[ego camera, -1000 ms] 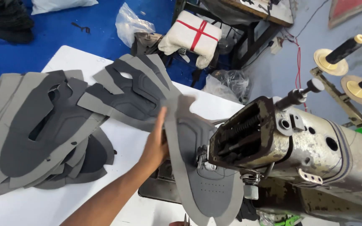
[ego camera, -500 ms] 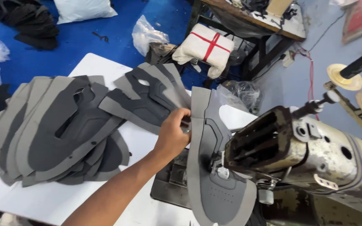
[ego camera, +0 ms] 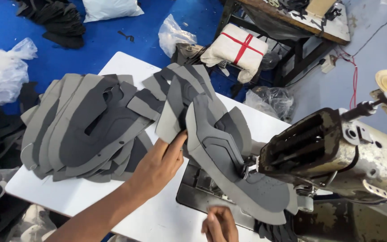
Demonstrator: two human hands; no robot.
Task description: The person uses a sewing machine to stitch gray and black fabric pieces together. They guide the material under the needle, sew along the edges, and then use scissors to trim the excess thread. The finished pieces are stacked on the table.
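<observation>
A grey shoe upper piece (ego camera: pixel 229 157), cut flat from layered fabric, lies draped across the bed of an industrial sewing machine (ego camera: pixel 337 157), its rounded toe end over the machine's front edge and its long tail rising toward the back of the white desk (ego camera: pixel 113 201). The left hand (ego camera: pixel 157 166) pinches the piece's near edge, thumb and fingers closed on it. The right hand (ego camera: pixel 220 224), low in the frame and blurred, sits at the toe end; whether its grip has closed on the material cannot be told.

The piece looks light, limp and easily creased, with a matte face that should not slip; it would likely be best held by its outer margins, clear of the needle area, with two hands keeping it flat.

A fanned stack of similar grey uppers (ego camera: pixel 86 125) rests just beside it on the desk.

Beyond, on the blue floor (ego camera: pixel 113 40), clear plastic bags (ego camera: pixel 3 67) hold contents too indistinct to name, and a white cloth bundle (ego camera: pixel 236 49) tied with red tape sits by a dark workbench (ego camera: pixel 301 22).
</observation>
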